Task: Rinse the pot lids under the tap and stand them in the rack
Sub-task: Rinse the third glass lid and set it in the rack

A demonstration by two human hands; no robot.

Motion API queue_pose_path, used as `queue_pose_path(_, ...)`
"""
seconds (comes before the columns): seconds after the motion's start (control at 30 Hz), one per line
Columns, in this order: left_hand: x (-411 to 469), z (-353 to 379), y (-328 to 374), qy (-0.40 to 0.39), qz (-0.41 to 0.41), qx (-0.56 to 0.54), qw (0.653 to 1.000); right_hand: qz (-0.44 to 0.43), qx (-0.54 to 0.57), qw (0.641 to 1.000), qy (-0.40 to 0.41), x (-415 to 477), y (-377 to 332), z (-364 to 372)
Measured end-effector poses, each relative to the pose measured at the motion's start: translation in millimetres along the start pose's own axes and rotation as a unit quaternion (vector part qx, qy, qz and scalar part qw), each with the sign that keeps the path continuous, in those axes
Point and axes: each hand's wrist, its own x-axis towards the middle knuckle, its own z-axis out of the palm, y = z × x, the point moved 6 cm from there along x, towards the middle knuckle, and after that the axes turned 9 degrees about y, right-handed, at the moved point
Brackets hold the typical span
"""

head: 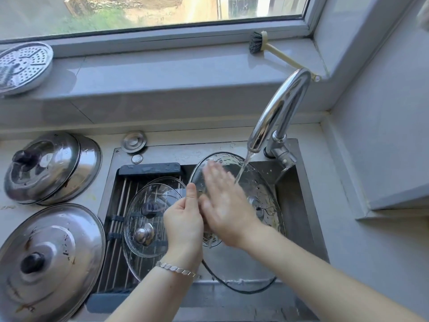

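Note:
A glass pot lid [260, 182] is held tilted over the sink under the running tap [276, 117]. My left hand [184, 219] grips its left rim, thumb on the glass. My right hand [222, 201] lies flat on the lid's wet surface with straight fingers, blurred by motion. Water falls from the spout onto the lid just right of my fingers. Two glass lids [148, 219] with metal knobs lean in the roll-up rack [116, 224] across the sink's left half. Another glass lid [243, 280] lies low in the sink [299, 219] beneath my forearms.
On the counter at left lie steel lids: a stacked pair [53, 168] at the back and a large one [48, 261] in front. A perforated steamer plate [23, 66] and a dish brush [262, 43] sit on the window sill. A sink plug [134, 141] rests behind the rack.

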Motion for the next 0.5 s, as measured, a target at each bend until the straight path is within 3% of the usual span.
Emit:
queue_pose_path(0.07,2,-3,2,0.012,0.004,-0.004,1.000,-0.080,-0.016,0.997,0.005,-12,-14,4)
queue_pose_path(0.1,2,-2,3,0.009,0.002,-0.010,1.000,-0.068,-0.019,0.997,0.016,-4,-7,1)
queue_pose_path(0.23,-5,0,6,-0.015,-0.012,-0.023,1.000,0.112,0.006,0.993,0.039,25,31,-17)
queue_pose_path(0.4,0,-6,7,0.008,0.012,-0.015,1.000,-0.091,-0.014,0.995,0.022,-5,-19,0)
queue_pose_path(0.5,-4,-5,8,-0.014,0.004,-0.019,1.000,0.075,0.003,0.996,0.039,17,22,-10)
